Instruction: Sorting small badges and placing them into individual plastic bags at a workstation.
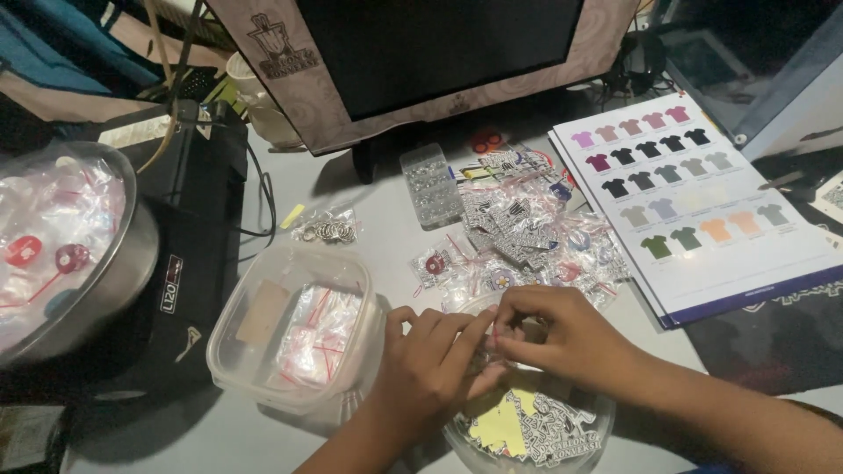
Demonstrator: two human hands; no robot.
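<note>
Clear glossy plastic on the small bag [488, 349] pinched between left hand [432, 369] and right hand [562, 335]. Transparent, smooth plastic for the round bowl [590, 420] and the square container [230, 353]. Shiny metal on the big bowl [123, 270] and the key rings [327, 232]. Smooth coated paper on the shirt colour chart [755, 254]. Matt grey tabletop [386, 219].

tub [263, 351] left, packet pile [527, 233] ahead

A grey table [219, 439] bears a plastic tub [294, 329], steel bowl [83, 263], colour chart [702, 202], bagged pins [527, 228] and monitor [430, 61].
</note>
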